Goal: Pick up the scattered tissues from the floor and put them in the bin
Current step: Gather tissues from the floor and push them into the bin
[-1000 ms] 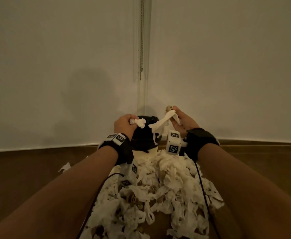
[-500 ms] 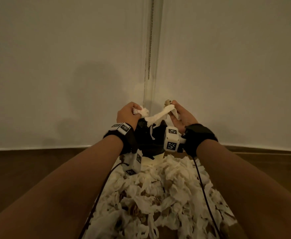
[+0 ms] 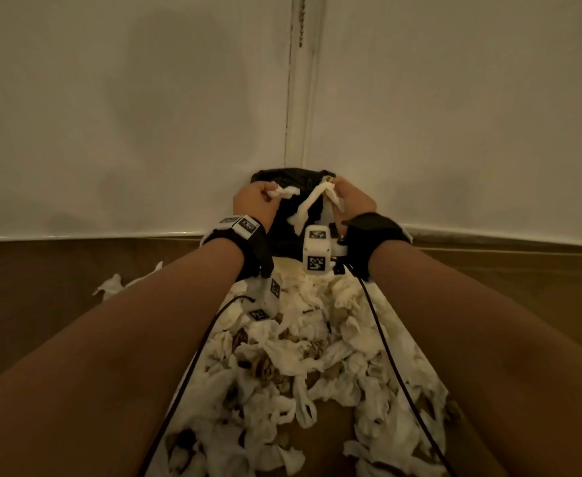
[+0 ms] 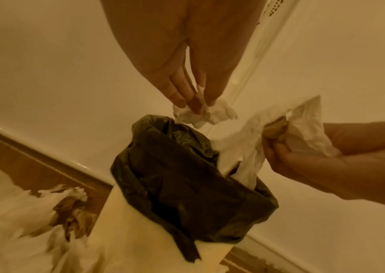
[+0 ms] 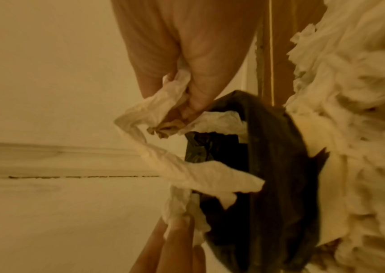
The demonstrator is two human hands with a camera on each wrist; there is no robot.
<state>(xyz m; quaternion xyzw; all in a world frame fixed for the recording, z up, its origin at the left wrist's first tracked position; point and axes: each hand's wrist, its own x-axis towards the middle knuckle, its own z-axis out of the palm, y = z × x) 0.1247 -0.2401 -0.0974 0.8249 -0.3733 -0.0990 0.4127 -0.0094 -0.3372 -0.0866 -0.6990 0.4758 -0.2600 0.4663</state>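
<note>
A pale bin (image 4: 126, 230) lined with a black bag (image 3: 291, 179) (image 4: 187, 184) (image 5: 275, 175) stands in the wall corner. My left hand (image 3: 257, 201) (image 4: 194, 99) pinches a small crumpled white tissue (image 3: 282, 193) (image 4: 205, 114) over the bag's mouth. Over the bin's right side, my right hand (image 3: 346, 197) (image 5: 187, 109) pinches a long white tissue (image 3: 308, 206) (image 4: 252, 140) (image 5: 187, 166) with a brown scrap (image 5: 165, 127); its tail hangs into the bag. A heap of white tissues (image 3: 300, 356) covers the floor in front of the bin.
White walls (image 3: 127, 115) meet behind the bin, with a skirting board (image 3: 76, 234) along the brown floor (image 3: 24, 304). A stray tissue (image 3: 109, 285) lies left of the heap. Black cables (image 3: 382, 339) run from my wrist cameras back over the pile.
Both hands moved forward and lower, from in front of the bin to over its mouth, each still pinching its tissue. The long tissue's tail now hangs into the bag.
</note>
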